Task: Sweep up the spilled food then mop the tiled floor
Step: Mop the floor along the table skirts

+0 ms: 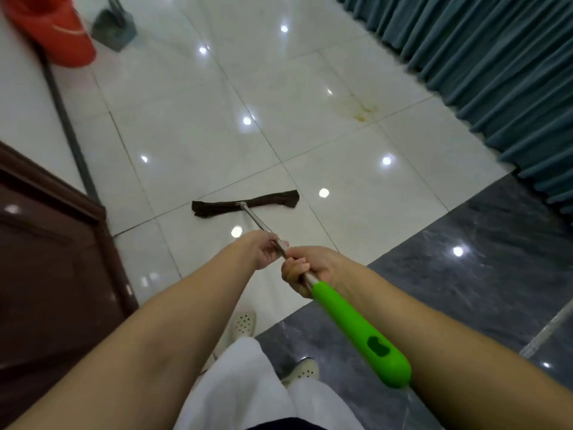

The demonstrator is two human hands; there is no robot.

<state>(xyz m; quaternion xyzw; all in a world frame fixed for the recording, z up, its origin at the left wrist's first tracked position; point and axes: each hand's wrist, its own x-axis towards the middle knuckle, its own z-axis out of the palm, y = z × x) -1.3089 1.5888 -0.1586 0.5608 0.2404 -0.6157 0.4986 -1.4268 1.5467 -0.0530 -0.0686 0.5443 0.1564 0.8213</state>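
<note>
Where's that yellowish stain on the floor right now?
In the head view, the yellowish stain sits on the white tiles at upper right, close to the teal curtain and well beyond the mop head.

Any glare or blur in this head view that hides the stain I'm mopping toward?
Head view: ceiling lights throw bright round glare spots across the glossy tiles, but none sits on the yellowish stain, which is faint yet readable. Wide-angle bending curves the curtain and tile lines. The red bin and dustpan at top left are smeared; the mop head is sharp.
</note>
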